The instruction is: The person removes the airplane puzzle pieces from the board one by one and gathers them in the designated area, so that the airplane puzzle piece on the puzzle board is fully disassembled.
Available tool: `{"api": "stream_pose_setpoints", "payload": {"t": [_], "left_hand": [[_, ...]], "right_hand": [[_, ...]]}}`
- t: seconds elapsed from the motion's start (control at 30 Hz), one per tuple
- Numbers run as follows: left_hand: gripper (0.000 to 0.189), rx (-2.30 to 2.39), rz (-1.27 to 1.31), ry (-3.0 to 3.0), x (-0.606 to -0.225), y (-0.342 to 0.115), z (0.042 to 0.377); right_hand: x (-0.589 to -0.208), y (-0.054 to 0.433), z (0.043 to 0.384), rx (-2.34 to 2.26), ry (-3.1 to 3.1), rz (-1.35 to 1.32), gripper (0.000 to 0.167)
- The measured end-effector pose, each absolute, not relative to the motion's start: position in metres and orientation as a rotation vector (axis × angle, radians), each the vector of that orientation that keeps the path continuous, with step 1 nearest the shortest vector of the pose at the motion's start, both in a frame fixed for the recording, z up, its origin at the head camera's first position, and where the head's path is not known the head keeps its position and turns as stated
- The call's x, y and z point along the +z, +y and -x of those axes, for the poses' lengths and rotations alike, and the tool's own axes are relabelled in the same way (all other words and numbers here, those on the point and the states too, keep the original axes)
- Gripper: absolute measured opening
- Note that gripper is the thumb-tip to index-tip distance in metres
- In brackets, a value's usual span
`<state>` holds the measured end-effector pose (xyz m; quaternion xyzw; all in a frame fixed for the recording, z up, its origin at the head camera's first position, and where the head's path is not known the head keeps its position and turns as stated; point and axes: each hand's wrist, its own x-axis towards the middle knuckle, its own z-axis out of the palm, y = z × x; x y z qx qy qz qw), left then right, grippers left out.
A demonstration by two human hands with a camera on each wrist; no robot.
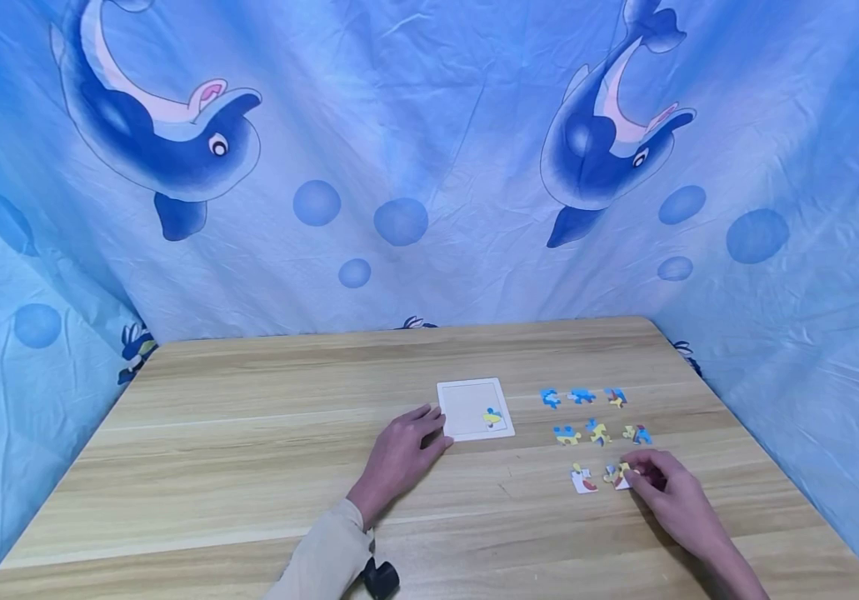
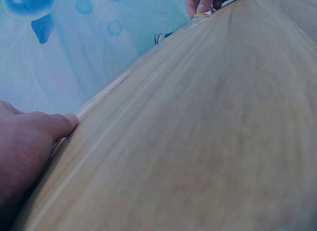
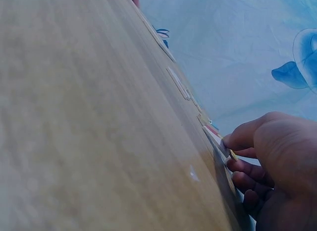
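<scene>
A square white puzzle tray (image 1: 466, 432) lies on the table with one yellow-and-blue piece (image 1: 492, 417) in its lower right corner. My left hand (image 1: 402, 454) rests at the tray's lower left, fingers on its left edge and the thumb by the bottom corner. On the right, my right hand (image 1: 672, 496) pinches a white, red and yellow jigsaw puzzle piece (image 1: 623, 478) between thumb and fingers. That piece (image 3: 216, 138) is tilted up from the wood in the right wrist view. Close to its left are a small yellow-grey piece (image 1: 610, 473) and a white-and-red piece (image 1: 582, 480).
Several more puzzle pieces lie in loose rows right of the tray, among them a blue one (image 1: 581, 396) and a yellow-and-blue one (image 1: 597, 432). The wooden table (image 1: 249, 433) meets a blue dolphin-print curtain (image 1: 429, 125) at the back and sides.
</scene>
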<state>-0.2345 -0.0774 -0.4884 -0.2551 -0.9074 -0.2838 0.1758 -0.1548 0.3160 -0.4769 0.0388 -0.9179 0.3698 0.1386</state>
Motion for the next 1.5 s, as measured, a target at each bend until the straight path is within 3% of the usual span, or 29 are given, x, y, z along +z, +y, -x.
{"api": "stream_pose_setpoints", "payload": {"t": [0.83,1.5], "left_hand": [[0.036,-0.805,0.726,-2.563,-0.488,-0.078,0.234],[0.036,-0.819,0.723,-2.566,-0.489,-0.078,0.235]], "right_hand": [[-0.463,0.310,0.157,1.083,-2.608,-0.098,0.017],[-0.452,0.247,0.184,1.284,-2.425,-0.427,0.013]]}}
